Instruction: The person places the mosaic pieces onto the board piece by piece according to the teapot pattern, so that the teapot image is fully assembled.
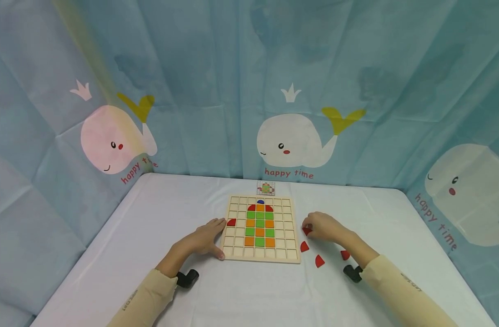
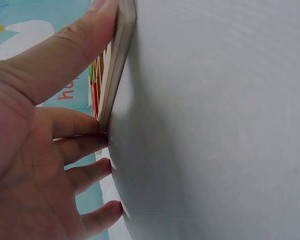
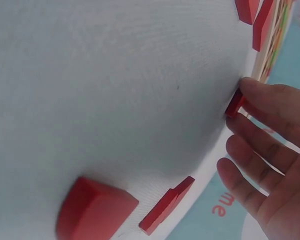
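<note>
A square wooden grid board (image 1: 239, 253) lies on the table with orange, green, red and blue pieces set in its cells. My left hand (image 1: 206, 238) rests at the board's left edge, fingers extended; in the left wrist view its thumb (image 2: 72, 52) lies against the board's side (image 2: 119, 65). A single red quarter-circle piece (image 1: 231, 222) sits in a left-hand cell. To the right of the board, my right hand (image 1: 321, 225) pinches a red quarter-circle piece (image 3: 235, 103) between thumb and fingertips, low over the cloth.
Loose red quarter-circle pieces lie near the right hand: one by the board (image 1: 304, 246), one nearer the front (image 1: 319, 261), one beside the right wrist (image 1: 345, 255). A small pattern card (image 1: 266, 188) lies behind the board. A blue whale-print curtain (image 1: 217, 91) hangs behind the white-covered table (image 1: 233, 295).
</note>
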Demonstrator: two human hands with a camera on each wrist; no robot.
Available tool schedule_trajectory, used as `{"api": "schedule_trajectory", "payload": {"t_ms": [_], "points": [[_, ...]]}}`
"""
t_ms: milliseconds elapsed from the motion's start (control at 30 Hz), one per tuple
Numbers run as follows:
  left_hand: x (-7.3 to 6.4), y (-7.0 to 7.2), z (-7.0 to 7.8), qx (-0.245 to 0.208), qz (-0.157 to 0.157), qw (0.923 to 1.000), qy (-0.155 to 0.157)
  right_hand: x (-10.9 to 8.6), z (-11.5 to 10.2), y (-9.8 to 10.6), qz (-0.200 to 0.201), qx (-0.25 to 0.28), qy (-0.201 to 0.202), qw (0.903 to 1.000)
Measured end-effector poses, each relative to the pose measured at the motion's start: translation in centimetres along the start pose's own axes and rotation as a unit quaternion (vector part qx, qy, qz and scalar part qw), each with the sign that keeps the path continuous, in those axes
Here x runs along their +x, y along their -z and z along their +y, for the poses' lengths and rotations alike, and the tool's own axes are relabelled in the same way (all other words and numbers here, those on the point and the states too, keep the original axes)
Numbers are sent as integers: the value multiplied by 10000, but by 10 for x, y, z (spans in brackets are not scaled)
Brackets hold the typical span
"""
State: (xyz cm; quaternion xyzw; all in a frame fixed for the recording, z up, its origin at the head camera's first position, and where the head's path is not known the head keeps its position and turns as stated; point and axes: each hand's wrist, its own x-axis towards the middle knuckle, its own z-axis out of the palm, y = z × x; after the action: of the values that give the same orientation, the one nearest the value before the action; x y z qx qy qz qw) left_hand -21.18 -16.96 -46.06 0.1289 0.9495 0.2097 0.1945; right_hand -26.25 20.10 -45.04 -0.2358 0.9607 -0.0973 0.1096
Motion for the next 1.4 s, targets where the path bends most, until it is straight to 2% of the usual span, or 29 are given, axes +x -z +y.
{"api": "schedule_trajectory", "payload": {"t_ms": [333,633,867,1000,1233,1400], "points": [[1,-1,-1,-5,12,10000,-19,-1,0,-1,135,3,101,9999],[2,-2,-2,16,-4,10000,-63,4,4,-1,139,349,-110,9992],[1,-1,-2,5,17,10000,-71,11,4,5,328,669,48,9972],[1,-1,-2,-8,28,10000,-79,16,0,7,435,831,153,9955],[0,0,-1,-32,19,10000,-9,26,-12,9,489,1354,2,9896],[0,-1,0,-32,60,10000,-28,34,-22,8,608,1430,84,9878]]}}
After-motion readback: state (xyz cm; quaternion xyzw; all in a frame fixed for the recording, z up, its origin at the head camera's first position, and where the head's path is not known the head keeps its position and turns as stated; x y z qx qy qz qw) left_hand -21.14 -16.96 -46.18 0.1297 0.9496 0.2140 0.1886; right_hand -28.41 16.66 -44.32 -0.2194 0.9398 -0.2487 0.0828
